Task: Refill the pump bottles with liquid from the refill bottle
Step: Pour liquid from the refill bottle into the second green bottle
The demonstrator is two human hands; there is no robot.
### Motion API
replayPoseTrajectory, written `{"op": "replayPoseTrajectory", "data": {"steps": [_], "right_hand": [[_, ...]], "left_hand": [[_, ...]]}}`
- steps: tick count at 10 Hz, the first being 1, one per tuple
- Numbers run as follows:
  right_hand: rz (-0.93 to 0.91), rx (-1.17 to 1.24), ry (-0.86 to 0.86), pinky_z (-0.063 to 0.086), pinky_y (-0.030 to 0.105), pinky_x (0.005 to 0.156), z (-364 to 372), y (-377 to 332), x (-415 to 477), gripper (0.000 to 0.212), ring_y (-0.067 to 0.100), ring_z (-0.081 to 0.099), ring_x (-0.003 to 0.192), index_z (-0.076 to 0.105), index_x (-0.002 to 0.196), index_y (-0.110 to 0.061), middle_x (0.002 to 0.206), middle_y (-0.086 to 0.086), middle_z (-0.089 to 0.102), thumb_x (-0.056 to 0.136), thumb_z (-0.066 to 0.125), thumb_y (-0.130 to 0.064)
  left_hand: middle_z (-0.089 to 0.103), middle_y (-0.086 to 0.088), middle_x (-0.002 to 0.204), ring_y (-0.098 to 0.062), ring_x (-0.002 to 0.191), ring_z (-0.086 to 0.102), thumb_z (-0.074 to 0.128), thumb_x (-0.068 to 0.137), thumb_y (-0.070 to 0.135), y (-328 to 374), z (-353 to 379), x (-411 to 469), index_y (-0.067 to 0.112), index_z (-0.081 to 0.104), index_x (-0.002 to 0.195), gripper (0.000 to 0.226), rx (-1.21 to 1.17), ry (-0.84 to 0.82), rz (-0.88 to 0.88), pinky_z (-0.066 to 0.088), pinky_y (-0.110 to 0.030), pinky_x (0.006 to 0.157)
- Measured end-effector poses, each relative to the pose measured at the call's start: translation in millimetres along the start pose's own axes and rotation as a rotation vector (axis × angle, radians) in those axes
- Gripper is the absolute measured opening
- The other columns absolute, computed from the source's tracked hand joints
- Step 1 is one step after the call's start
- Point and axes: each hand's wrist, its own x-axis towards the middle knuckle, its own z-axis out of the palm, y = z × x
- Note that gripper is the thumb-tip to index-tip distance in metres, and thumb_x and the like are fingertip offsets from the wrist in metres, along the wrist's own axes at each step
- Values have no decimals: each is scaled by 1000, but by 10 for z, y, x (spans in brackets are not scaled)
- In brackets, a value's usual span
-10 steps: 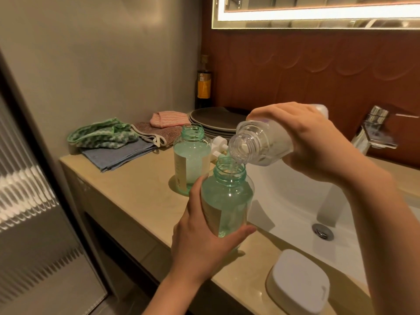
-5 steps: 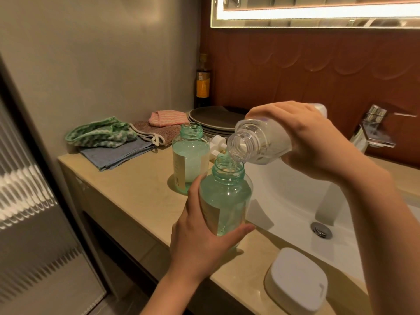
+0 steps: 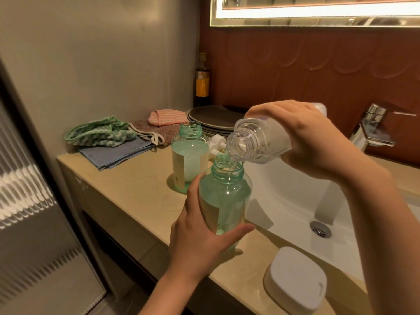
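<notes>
Beige stone countertop [image 3: 127, 178] runs along a grey plaster wall into a corner with dark red-brown scalloped panelling, under a lit mirror edge. Compared with the pictures from a second and half a second ago, almost nothing has changed: both hands and both bottles keep the same pose, the view having only drifted slightly. The left hand [image 3: 200, 242] is wrapped around the near pump bottle [image 3: 225, 196], thumb on one side and fingers curled round the front, holding it upright over the counter's front edge beside the white sink basin [image 3: 293, 201]. This bottle is clear green-tinted plastic with a threaded open neck, a pale label, and liquid reaching high into its shoulder. The right hand [image 3: 306, 135] grips the refill bottle [image 3: 259, 142], a clear ribbed plastic bottle tipped nearly level, its open mouth just above the green neck with a thin stream falling in. A second pump bottle [image 3: 189, 155] of the same kind stands uncapped on the counter just behind, also largely full, with white pump heads [image 3: 216, 144] lying beside it. Farther back lie folded cloths [image 3: 113, 142], soft and woven, in green, blue, brown and pink, next to a stack of dark plates [image 3: 213, 119] and a tall dark bottle [image 3: 202, 83] in the corner. A rounded white box [image 3: 295, 280] sits at the near counter edge, and a chrome faucet [image 3: 372, 130] stands behind the basin. Bare counter lies open left of the bottles.
</notes>
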Motion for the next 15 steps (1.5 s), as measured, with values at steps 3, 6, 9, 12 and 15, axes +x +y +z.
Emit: {"op": "replayPoseTrajectory", "data": {"steps": [3,6,9,12,15], "right_hand": [[1,-8,2,38,44,98,-8,1,-2,80,23,50,117,46,128,-29,126,-2,57,65,73,11],[0,-4,0,38,44,99,-12,-9,2,77,24,50,116,47,128,-28,125,-1,57,66,73,10],[-2,-6,0,38,44,97,-11,-8,3,77,24,51,115,47,128,-27,124,-1,58,66,73,10],[-2,-1,-8,37,43,98,-23,-13,5,76,23,50,115,47,128,-28,124,-2,57,66,72,9],[-12,-9,2,38,45,98,-18,-10,6,77,24,51,115,47,128,-27,125,-1,58,66,73,9]], "left_hand": [[44,18,138,-6,124,44,62,39,83,-2,0,0,59,13,128,104,12,15,10,40,-45,102],[44,19,137,-7,124,45,63,37,83,-11,-1,12,57,15,130,108,7,23,23,41,-47,101],[60,-2,121,-19,103,60,24,65,91,-159,32,30,54,18,134,78,-56,54,155,49,-33,82],[56,-22,84,-21,81,50,14,82,78,-248,53,39,49,24,136,62,-46,94,253,27,-12,53],[54,-6,95,-16,87,50,7,76,83,-224,54,23,73,12,123,48,1,139,234,30,-12,53]]}}
